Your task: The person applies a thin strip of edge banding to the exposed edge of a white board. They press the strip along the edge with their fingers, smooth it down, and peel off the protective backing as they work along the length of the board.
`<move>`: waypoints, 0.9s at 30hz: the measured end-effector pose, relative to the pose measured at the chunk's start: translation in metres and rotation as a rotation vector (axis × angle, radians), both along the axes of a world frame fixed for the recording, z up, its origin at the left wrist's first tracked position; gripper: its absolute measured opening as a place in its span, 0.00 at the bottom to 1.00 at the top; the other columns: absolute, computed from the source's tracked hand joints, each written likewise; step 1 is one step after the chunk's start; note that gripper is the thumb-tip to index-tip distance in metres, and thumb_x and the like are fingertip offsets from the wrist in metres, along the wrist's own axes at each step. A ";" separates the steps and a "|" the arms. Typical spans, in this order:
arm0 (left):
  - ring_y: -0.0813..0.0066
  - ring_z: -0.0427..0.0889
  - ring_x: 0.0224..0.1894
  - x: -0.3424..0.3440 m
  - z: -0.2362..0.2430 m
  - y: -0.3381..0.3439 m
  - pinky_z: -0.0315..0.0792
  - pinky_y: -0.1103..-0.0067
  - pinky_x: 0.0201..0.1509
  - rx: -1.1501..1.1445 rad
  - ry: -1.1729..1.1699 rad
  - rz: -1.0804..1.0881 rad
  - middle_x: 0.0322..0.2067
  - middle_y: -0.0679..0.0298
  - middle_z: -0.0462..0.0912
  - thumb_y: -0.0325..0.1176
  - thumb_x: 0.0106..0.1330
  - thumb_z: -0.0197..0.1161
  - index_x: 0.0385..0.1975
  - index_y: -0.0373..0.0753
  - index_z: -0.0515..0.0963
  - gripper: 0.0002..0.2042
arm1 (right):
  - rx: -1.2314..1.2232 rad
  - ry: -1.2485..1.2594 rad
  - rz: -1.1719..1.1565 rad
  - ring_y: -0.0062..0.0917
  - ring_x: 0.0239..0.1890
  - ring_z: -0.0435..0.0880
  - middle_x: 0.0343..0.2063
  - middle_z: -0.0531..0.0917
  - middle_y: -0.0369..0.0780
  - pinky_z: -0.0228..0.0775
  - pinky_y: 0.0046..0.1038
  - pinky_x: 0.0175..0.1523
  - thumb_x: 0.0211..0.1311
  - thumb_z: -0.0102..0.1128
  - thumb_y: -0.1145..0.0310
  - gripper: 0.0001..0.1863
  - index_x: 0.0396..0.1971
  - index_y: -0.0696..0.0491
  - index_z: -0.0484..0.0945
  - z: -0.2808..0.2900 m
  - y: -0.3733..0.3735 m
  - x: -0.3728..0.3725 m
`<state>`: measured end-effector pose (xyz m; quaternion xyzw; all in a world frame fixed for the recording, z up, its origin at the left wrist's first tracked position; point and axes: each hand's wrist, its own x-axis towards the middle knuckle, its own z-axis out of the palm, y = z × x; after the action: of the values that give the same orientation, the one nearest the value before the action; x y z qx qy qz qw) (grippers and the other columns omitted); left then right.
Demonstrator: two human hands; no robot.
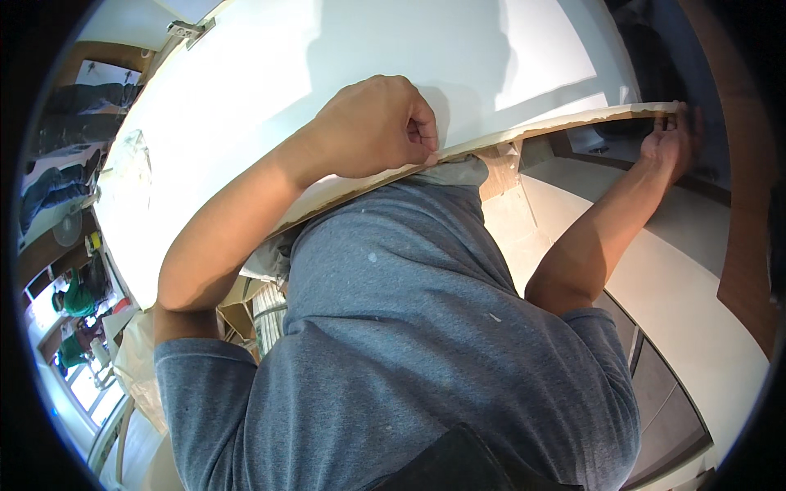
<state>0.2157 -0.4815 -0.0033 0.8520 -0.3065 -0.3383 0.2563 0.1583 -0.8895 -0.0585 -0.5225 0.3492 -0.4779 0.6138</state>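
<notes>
A large white board (254, 57) spreads out in front of me, its near edge rough and pale tan, running close to my waist. My left hand (372, 127) rests at the middle of that edge with its fingers curled in. Thumb and fingertips are pinched together right at the rim; whatever sits between them is too small to make out. Out at the far right end of the edge, my right hand (670, 147) has its palm turned up and its fingertips against the board's corner. Part of this hand is smeared by motion.
A metal fitting (188, 31) is on the board's far left edge. Below the board show a wooden piece (498, 172) and an open cardboard box (236, 315). Crumpled plastic (137, 360) lies at the left. People in green (78, 296) are farther off on that side.
</notes>
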 end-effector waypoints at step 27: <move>0.68 0.91 0.36 -0.001 0.002 -0.012 0.83 0.72 0.49 0.115 -0.048 0.025 0.31 0.60 0.92 0.35 0.59 0.81 0.31 0.39 0.92 0.07 | 0.027 0.172 -0.077 0.46 0.65 0.83 0.64 0.79 0.56 0.79 0.42 0.73 0.71 0.67 0.81 0.24 0.65 0.54 0.78 -0.009 0.012 0.004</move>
<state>0.2152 -0.4939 -0.0014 0.8769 -0.2822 -0.3315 0.2037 0.1623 -0.8773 -0.0676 -0.5395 0.4267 -0.4498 0.5696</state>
